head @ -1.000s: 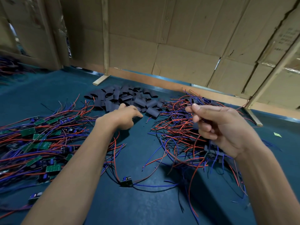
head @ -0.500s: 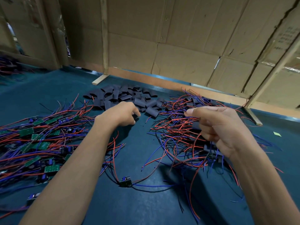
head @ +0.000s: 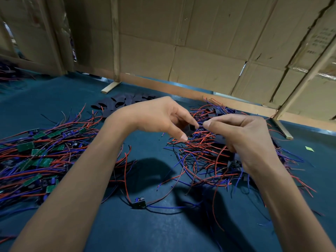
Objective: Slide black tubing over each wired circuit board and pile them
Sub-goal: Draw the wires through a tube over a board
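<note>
Backdrop: cardboard panels (head: 209, 51) on wooden battens wall off the far edge of the table (head: 163, 230), which is covered in dark teal cloth.
Left hand: our left hand (head: 156, 117) hangs above the table centre, with finger and thumb pinching a short piece of black tubing (head: 190, 130); we judge it is held there with its mouth turned toward the right hand.
Right hand: our right hand (head: 241, 135) pinches thin wires at its thumb tip, just beside the left fingertips, fingers curled. A circuit board (head: 234, 163) appears to hang below the palm, partly hidden.
Reason for hold: we judge the wire ends are gathered into one bundle so they enter the sleeve together; loose ends would snag at the mouth.
Tubing stock: the sleeve heap (head: 125, 102) lies beyond the left wrist, near the far edge.
Unsleeved pile: bare boards (head: 43, 160) with red and blue leads lie to the left, under the left forearm's outer side.
Finished pile: the tangle (head: 209, 151) beneath the right hand looks like sleeved units; we cannot confirm each one.
Stray unit: one board (head: 139, 203) lies alone on the near centre.
Open room: bare cloth lies in front of the stray unit; wires crowd both flanks.
</note>
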A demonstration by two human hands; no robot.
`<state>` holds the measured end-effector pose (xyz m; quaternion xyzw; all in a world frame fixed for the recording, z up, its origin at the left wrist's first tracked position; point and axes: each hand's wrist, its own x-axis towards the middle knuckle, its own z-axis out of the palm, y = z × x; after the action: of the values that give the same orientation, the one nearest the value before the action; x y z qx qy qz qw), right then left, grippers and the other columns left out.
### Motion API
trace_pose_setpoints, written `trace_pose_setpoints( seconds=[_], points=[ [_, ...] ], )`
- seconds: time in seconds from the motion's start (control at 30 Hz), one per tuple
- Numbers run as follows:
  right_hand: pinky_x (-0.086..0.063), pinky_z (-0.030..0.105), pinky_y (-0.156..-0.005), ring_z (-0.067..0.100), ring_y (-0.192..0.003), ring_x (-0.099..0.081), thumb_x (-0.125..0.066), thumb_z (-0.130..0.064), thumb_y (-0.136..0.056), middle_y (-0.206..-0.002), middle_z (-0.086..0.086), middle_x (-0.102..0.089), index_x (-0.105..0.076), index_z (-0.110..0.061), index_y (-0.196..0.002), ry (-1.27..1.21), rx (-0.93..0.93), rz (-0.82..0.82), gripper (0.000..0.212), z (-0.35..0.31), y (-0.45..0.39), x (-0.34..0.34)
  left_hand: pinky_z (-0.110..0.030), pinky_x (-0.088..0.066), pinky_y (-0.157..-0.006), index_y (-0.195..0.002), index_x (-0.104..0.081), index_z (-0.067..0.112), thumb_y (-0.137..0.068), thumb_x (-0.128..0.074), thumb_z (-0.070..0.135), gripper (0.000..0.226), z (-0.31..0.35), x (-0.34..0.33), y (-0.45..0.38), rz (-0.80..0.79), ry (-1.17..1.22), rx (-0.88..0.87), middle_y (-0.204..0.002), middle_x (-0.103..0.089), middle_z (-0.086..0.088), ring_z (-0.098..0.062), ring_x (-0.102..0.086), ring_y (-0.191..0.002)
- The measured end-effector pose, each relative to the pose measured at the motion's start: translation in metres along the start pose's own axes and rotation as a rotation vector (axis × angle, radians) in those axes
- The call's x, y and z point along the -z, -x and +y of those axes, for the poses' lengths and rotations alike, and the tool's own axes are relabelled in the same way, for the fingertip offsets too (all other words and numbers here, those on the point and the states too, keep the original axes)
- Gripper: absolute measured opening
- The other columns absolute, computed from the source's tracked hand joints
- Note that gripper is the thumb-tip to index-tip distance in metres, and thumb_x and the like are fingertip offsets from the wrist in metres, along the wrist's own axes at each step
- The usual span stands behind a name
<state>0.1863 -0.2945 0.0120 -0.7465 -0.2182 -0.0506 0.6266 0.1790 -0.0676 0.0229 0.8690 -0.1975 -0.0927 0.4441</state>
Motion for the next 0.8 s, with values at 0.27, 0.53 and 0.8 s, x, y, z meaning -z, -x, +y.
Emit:
trace_pose_setpoints(
  seconds=[0.27, 0.53, 0.8],
  points=[
    [-0.050, 0.010, -0.068, 0.001, -0.072, -0.069, -0.082, -0.015, -0.081, -0.075, -0.005, -0.078, -0.083, -0.021, -0.083, 0.114, 0.017, -0.024, 0.007, -0.003, 0.005, -0.009, -0.047, -0.046, -0.079, -0.112, -0.074, 0.014, -0.081, -0.081, 0.007, 0.032, 0.011, -0.009, -0.009, 0.077, -0.006, -0.067, -0.098, -0.072, -0.026, -0.025, -0.056, -0.082],
    [-0.041, 0.014, -0.057, -0.002, -0.044, -0.047, -0.078, -0.014, -0.085, -0.048, -0.017, -0.057, -0.080, -0.016, -0.084, 0.078, 0.027, 0.061, 0.004, 0.002, 0.002, -0.007, -0.047, -0.051, -0.077, -0.112, -0.074, 0.014, -0.081, -0.081, 0.007, 0.033, 0.016, -0.006, -0.004, 0.197, -0.028, -0.098, -0.086, -0.071, -0.024, -0.035, -0.062, -0.071],
    [-0.028, 0.018, -0.046, 0.009, -0.046, -0.036, -0.079, -0.014, -0.085, -0.049, -0.012, -0.050, -0.079, -0.012, -0.086, -0.003, -0.017, 0.016, 0.002, 0.006, 0.000, -0.005, -0.066, -0.052, -0.084, -0.109, -0.076, 0.016, -0.082, -0.082, 0.010, 0.028, 0.021, -0.007, -0.001, 0.220, -0.051, -0.095, -0.088, -0.075, -0.019, -0.049, -0.067, -0.089]
  ],
)
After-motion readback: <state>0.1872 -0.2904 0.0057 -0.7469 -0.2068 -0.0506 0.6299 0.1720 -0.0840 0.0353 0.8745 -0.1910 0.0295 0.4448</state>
